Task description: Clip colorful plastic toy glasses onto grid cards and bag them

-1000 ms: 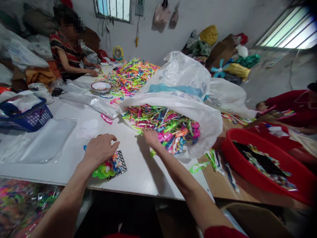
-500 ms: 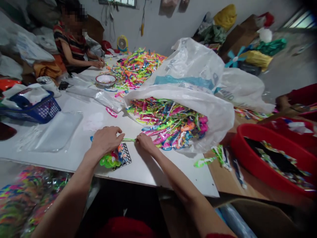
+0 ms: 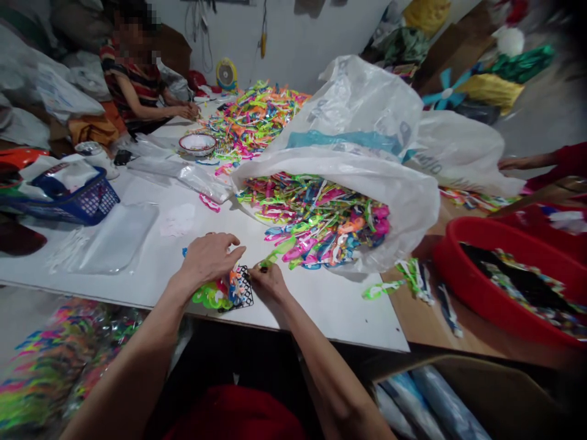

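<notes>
A person works at a white counter (image 3: 321,305), both bare forearms reaching forward. The left hand (image 3: 208,260) is cupped palm-down, fingers curled over a small bundle of plastic toys (image 3: 211,297) in neon green, orange and pink, pinning it against a black mesh card (image 3: 246,292) lying flat on the counter. Just beside it, the right hand (image 3: 270,282) has thumb and fingertips pinched shut at the card's edge, apparently on the end of a green strip (image 3: 276,255) that points away from the hand.

Just beyond the right hand, a big white sack (image 3: 398,195) lies on its side, mouth open, spilling a heap of loose toys (image 3: 321,220). Farther out to the right sits a red tub (image 3: 499,244). Beyond the left hand lie clear plastic bags (image 3: 114,238) and a blue basket (image 3: 96,205). At the far end of the counter, well apart from these hands, a co-worker (image 3: 137,85) sorts another bright heap.

The toys look very light, thin and bendy, with a glossy, probably slippery finish; they likely snag on one another. A fingertip pinch near one end of a single piece seems the surest hold.
</notes>
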{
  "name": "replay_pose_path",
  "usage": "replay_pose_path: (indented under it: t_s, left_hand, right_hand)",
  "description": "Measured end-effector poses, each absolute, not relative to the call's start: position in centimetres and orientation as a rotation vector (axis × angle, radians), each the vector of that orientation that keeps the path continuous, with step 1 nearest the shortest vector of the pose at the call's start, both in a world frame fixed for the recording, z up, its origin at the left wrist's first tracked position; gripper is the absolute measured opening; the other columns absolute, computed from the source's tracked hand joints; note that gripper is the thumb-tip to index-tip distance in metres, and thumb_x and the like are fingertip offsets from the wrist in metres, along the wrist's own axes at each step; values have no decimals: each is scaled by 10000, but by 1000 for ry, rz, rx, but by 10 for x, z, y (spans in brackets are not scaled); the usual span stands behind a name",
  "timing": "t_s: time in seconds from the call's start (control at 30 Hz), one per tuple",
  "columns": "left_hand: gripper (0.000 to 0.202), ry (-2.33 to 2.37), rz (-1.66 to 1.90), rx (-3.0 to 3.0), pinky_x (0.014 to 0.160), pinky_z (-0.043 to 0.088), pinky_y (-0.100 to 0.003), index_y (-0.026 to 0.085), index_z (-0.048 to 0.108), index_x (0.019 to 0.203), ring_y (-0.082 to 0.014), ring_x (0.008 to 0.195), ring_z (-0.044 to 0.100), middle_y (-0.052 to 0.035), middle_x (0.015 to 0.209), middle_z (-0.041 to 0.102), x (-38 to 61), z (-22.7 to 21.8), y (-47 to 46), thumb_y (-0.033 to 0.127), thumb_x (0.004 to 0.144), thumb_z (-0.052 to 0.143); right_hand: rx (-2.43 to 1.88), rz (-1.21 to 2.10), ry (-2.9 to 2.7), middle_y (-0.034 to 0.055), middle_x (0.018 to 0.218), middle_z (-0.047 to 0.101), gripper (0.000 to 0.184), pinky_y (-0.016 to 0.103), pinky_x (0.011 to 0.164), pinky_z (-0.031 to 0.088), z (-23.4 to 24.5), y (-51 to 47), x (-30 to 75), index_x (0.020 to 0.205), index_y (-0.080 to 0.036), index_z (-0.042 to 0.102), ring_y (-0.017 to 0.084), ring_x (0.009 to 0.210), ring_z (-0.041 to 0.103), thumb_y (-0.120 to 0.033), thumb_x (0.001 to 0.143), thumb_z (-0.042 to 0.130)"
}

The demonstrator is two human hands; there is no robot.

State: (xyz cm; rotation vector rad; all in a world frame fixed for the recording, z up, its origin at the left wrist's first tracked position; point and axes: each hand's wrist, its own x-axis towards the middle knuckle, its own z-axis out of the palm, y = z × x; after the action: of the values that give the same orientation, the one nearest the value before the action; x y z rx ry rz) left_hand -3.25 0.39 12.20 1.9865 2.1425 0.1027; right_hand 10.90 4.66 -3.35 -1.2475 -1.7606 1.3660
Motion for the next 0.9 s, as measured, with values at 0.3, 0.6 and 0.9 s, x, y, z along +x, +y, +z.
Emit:
replay_pose_path:
  t_s: [0.3,0.6,0.9]
  left_hand:
    - [547,2171,150,1977,878,438,-375,225,600,1141,-258,1028,597,-66,1094,676,-30,121,2,596,847,326]
    - [502,2249,83,1929,809,455,-393,226,633,1081,-285,969,626,-79,951,706,-35,123,8,510,876,274]
    - [487,2213,117,1951,830,453,-394,220,645,1066,-282,984,614,-72,956,703,-37,121,5,544,854,348]
  right_hand:
    - [-1341,915,-2191,57,869,650,152,261,708,421,-41,48,93,913,-166,586,176,801,594,-226,823,478]
    - [-1489,636,-2627,98,1011,631,263,310,752,429,-30,55,72,1114,-163,508,224,914,597,-254,879,435]
    - [-998,781,-2535,88,1102,587,329,265,808,414,-30,61,84,1175,-163,495,181,968,556,-121,858,416]
